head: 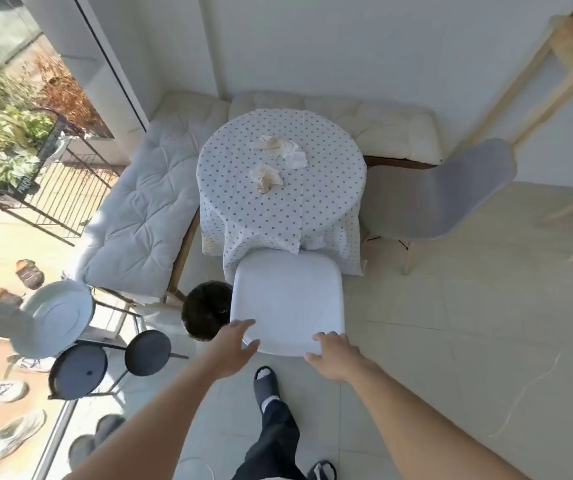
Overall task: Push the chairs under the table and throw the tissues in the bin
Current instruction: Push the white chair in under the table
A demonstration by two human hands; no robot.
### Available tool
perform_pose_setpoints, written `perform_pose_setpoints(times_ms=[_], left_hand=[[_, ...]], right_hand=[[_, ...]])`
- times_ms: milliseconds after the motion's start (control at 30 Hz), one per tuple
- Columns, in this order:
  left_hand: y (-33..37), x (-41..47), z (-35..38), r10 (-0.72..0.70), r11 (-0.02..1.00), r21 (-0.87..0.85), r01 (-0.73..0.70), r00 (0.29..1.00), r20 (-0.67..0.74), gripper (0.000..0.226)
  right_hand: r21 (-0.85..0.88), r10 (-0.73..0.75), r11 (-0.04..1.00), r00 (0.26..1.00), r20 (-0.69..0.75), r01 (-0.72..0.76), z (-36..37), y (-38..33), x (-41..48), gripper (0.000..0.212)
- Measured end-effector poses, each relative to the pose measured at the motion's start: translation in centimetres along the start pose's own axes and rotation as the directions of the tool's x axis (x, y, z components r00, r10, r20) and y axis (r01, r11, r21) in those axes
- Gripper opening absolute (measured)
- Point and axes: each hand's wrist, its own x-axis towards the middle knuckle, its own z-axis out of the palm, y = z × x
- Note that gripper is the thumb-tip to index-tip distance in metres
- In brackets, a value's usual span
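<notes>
Both hands, left hand [235,344] and right hand [333,355], spread open on the white chair [287,299]; uneven pushing could snag the tablecloth [278,216].

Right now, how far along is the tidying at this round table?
Nothing looks finished. In hand: the left hand and right hand rest, fingers spread, on the back edge of the white chair, whose front meets the tablecloth. Left: the grey chair stands out to the side, and crumpled tissues lie on the table, not in the dark bin.
</notes>
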Motion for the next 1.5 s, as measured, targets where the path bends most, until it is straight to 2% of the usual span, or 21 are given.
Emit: perform_pose_setpoints(times_ms=[67,167,467,667,1033,1500], left_hand=[[-0.3,1.2,0.8,0.061,0.997,0.036,-0.064,0.996,0.072,0.061],[-0.5,2.4,2.2,0.074,0.992,0.085,-0.093,0.976,0.205,0.057],[-0.7,5.9,1.9,0.109,0.978,0.135,-0.158,0.942,0.316,0.043],[-0.4,7.6,0.7,0.098,0.975,0.147,-0.164,0.921,0.378,0.042],[0.3,12.3,-1.7,0.115,0.969,0.173,-0.179,0.939,0.325,0.042],[1.5,18.6,-5.0,0.075,0.991,0.102,-0.083,0.994,0.078,0.033]], right_hand=[[-0.009,0.028,1.000,0.999,0.033,-0.027,0.9,-0.3,1.5,0.064],[-0.032,0.045,0.999,0.998,0.052,-0.043,2.2,-0.1,3.1,0.062],[-0.053,0.037,0.998,0.997,0.074,-0.034,1.0,0.5,4.7,0.048],[-0.095,0.066,0.994,0.994,0.088,-0.057,-0.4,0.0,5.9,0.047],[-0.048,0.095,0.994,0.995,0.010,-0.094,-3.9,-1.1,9.3,0.042],[0.027,0.126,0.992,0.987,-0.099,-0.124,-9.6,-3.2,14.5,0.035]])
